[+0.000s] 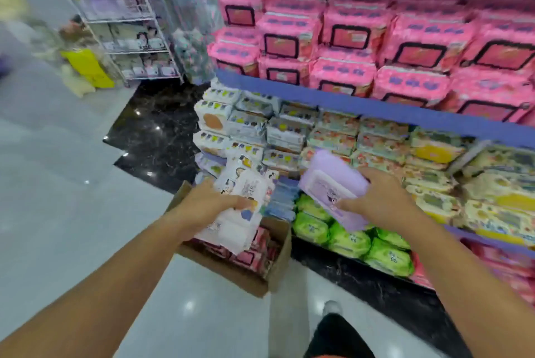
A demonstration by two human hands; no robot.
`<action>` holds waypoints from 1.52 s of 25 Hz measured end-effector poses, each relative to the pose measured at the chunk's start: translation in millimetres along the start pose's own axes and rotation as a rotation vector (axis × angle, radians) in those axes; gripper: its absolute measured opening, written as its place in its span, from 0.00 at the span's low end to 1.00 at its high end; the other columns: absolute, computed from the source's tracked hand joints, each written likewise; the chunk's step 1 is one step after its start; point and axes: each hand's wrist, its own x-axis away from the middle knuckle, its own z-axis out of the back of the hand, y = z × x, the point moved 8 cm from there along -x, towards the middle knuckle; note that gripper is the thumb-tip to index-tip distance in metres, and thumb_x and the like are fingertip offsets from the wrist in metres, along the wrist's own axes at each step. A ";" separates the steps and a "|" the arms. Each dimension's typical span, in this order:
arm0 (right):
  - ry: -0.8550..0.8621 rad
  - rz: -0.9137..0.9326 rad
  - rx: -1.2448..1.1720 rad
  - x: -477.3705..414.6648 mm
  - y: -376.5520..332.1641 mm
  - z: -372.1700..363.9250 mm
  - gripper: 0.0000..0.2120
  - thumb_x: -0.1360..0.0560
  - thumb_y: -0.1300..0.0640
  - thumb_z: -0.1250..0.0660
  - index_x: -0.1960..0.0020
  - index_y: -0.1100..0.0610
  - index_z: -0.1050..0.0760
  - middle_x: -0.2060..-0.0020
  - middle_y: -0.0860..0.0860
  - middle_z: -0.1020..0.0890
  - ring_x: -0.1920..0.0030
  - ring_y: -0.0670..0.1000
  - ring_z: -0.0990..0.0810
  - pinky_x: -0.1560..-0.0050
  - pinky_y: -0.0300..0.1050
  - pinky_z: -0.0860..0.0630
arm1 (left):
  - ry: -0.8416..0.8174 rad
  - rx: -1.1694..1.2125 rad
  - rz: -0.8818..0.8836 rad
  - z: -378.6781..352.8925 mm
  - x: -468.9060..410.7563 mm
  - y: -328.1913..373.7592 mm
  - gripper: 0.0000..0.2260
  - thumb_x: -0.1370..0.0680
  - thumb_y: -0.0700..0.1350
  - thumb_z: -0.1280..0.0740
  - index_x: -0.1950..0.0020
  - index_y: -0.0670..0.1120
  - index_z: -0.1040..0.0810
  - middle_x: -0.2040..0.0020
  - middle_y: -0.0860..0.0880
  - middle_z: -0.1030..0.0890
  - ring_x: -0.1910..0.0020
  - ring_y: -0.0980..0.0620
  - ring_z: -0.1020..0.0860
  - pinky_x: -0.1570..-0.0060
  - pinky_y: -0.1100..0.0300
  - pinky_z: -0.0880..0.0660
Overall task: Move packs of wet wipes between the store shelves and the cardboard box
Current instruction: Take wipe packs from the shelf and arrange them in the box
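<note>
Risk: the left hand (208, 207) grips a loose stack of soft white cartoon-printed wipe packs (240, 213) by one edge above the brown cardboard box (225, 273), near left; a pack could slide out. The right hand (379, 198) grips a glossy lilac flip-lid pack (333, 184), apparently single, before the blue-edged shelves (376, 110).

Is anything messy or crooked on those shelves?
Yes. The cartoon packs at the left end, below the tidy pink packs, lean crookedly out of their stack. The left hand holds white wipes above the cardboard box; the right hand holds a purple pack.
</note>
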 end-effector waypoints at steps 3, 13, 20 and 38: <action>-0.153 0.018 -0.035 -23.4 -40.2 -87.1 0.30 0.33 0.46 0.20 0.36 0.54 0.26 0.46 0.52 0.22 0.52 0.56 0.25 0.58 0.50 0.28 | 0.055 -0.016 0.068 45.9 -30.9 -52.0 0.14 0.34 0.46 0.18 0.51 0.48 0.14 0.59 0.52 0.12 0.57 0.48 0.13 0.61 0.58 0.20; -0.368 -0.211 0.045 -98.2 -51.2 -324.5 0.24 0.42 0.44 0.21 0.52 0.50 0.27 0.54 0.52 0.23 0.54 0.55 0.24 0.65 0.45 0.31 | -0.237 -0.540 0.133 114.4 -205.1 -180.9 0.25 0.40 0.55 0.17 0.49 0.52 0.23 0.56 0.54 0.16 0.56 0.52 0.17 0.59 0.54 0.18; -0.327 -0.539 -0.099 -138.6 18.5 -522.9 0.27 0.41 0.50 0.19 0.49 0.54 0.29 0.55 0.51 0.20 0.56 0.53 0.21 0.60 0.47 0.26 | -0.454 -1.002 -0.067 80.9 -399.3 -301.8 0.44 0.45 0.64 0.22 0.33 0.50 0.32 0.46 0.52 0.25 0.49 0.49 0.22 0.49 0.52 0.21; 0.101 -0.999 -0.407 -200.2 235.7 -796.3 0.32 0.40 0.39 0.20 0.45 0.58 0.21 0.54 0.53 0.16 0.54 0.56 0.16 0.60 0.45 0.22 | -0.449 -1.307 -0.827 -11.3 -605.7 -529.2 0.36 0.26 0.63 0.30 0.22 0.49 0.32 0.26 0.49 0.26 0.29 0.47 0.26 0.31 0.52 0.30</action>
